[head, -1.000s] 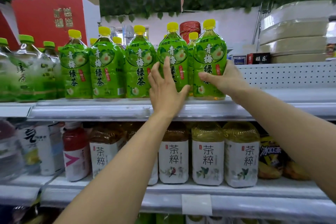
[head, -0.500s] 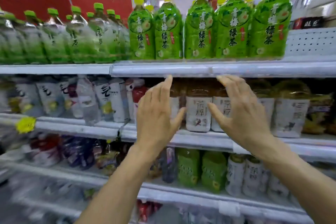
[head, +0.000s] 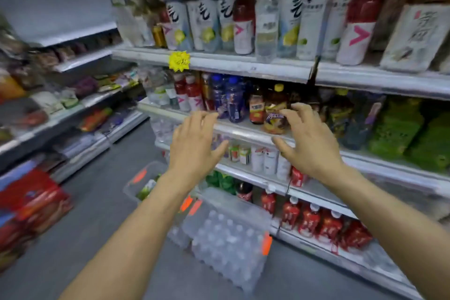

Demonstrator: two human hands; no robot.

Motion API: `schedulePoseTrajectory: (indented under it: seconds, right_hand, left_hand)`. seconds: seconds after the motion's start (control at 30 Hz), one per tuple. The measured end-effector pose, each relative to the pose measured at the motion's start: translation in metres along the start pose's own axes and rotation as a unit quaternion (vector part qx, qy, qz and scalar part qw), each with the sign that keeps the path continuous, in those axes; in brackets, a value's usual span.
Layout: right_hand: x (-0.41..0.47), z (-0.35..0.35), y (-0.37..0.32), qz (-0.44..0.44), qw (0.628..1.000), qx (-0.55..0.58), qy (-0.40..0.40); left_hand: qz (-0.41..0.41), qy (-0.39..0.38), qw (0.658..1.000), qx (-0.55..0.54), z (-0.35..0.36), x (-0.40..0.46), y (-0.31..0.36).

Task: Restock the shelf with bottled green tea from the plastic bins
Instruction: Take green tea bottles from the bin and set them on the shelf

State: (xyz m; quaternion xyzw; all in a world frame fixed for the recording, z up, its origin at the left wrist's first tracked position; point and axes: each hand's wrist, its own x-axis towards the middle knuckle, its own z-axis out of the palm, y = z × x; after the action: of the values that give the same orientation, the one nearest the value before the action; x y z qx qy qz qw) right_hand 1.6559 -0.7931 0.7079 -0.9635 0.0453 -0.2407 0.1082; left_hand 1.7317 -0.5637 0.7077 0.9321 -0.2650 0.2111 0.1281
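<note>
Fingers spread and empty on both left hand [head: 197,143] and right hand [head: 308,141], mid-frame. Green tea bottle [head: 146,190] lies in clear plastic bin [head: 136,181] on floor, lower centre. Likely heavy when full, smooth label slippery; grip round the body or neck.

Legible marks: few, frame blurred

Pink ">" arrow on white-labelled red bottles [head: 356,29]; black brush character on white bottle labels [head: 204,22]; yellow starburst tag [head: 179,61] unreadable.
</note>
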Motion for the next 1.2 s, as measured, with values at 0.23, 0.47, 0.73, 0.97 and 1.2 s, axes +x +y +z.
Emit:
schedulePoseTrajectory:
  seconds: [0.23,0.47,0.73,0.97,1.2]
  right_hand:
    - [0.040,0.102,-0.074,-0.013,0.995,0.033,-0.098]
    - [0.109,0.234,-0.116,0.001,0.978,0.071,-0.197]
    - [0.164,0.389,-0.155,0.118,0.918,0.143,-0.351]
    - [0.165,0.489,-0.183,0.210,0.855,0.159,-0.446]
    - [0.140,0.596,-0.222,0.349,0.780,0.206,-0.476]
  left_hand:
    - [-0.126,-0.080,0.989,-0.007,0.024,-0.013,-0.133]
    - [-0.230,-0.150,0.959,-0.065,0.084,0.005,-0.262]
    - [-0.333,-0.254,0.896,-0.149,0.183,0.032,-0.392]
    - [-0.384,-0.332,0.837,-0.204,0.273,0.018,-0.465]
    - [-0.393,-0.446,0.761,-0.259,0.381,0.001,-0.534]
